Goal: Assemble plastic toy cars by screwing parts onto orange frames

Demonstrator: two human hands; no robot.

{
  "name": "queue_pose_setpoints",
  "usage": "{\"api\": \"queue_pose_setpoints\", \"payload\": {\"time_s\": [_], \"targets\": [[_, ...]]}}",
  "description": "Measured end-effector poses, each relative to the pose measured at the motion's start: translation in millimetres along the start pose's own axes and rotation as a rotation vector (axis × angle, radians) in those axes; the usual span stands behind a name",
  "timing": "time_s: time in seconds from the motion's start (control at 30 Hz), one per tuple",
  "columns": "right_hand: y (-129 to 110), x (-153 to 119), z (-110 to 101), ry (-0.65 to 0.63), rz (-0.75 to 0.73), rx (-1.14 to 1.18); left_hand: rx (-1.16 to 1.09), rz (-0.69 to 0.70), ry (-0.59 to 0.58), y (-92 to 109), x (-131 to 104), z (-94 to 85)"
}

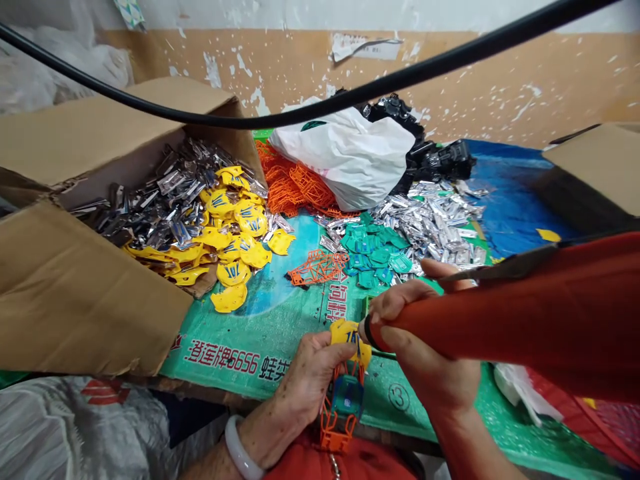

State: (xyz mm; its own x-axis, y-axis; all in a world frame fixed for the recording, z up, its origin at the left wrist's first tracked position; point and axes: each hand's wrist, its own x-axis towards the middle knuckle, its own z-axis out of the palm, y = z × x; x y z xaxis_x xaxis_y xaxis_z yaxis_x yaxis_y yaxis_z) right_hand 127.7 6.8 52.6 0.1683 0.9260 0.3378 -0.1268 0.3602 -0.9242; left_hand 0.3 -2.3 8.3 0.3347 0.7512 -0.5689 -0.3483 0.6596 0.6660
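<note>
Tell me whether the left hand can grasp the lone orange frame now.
Probably not without letting go: the left hand holds the yellow piece, though the way to the lone orange frame looks free.

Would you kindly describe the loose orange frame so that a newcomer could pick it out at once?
On the green sheet, look between the yellow pieces and the green pieces. The openwork orange frame lies there, apart from the orange heap behind it and, unlike the assembly in the left hand, unheld.
</note>
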Motion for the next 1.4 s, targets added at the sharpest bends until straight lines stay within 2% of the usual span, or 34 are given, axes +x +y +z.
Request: {"api": "queue_pose_setpoints", "payload": {"time_s": [0.1,0.23,0.4,0.5,0.57,0.83,1.4], "targets": [[1,-1,-1,-0.02,-0.002,0.008,-0.008,-0.001,-0.009,1,0,0.2],[-10,5,-4,0.005,-0.018,0.098,-0.054,-0.023,-0.001,3,2,-4.1],[-19,19,-23,0.222,-0.016,-0.002,-0.032,-0.066,0.017,2,6,-15.8],[-9,24,-39,0.377,-0.025,-0.127,-0.024,-0.071,0.034,2,8,-19.7],[0,26,-48,0.43,-0.049,-0.166,-0.018,-0.084,0.041,2,8,-20.5],[14,25,-51,0.361,-0.042,-0.129,0.056,-0.129,0.041,1,9,-22.2],[21,24,-52,0.394,-0.043,-0.173,0.044,-0.129,0.043,1,8,-22.4]]}}
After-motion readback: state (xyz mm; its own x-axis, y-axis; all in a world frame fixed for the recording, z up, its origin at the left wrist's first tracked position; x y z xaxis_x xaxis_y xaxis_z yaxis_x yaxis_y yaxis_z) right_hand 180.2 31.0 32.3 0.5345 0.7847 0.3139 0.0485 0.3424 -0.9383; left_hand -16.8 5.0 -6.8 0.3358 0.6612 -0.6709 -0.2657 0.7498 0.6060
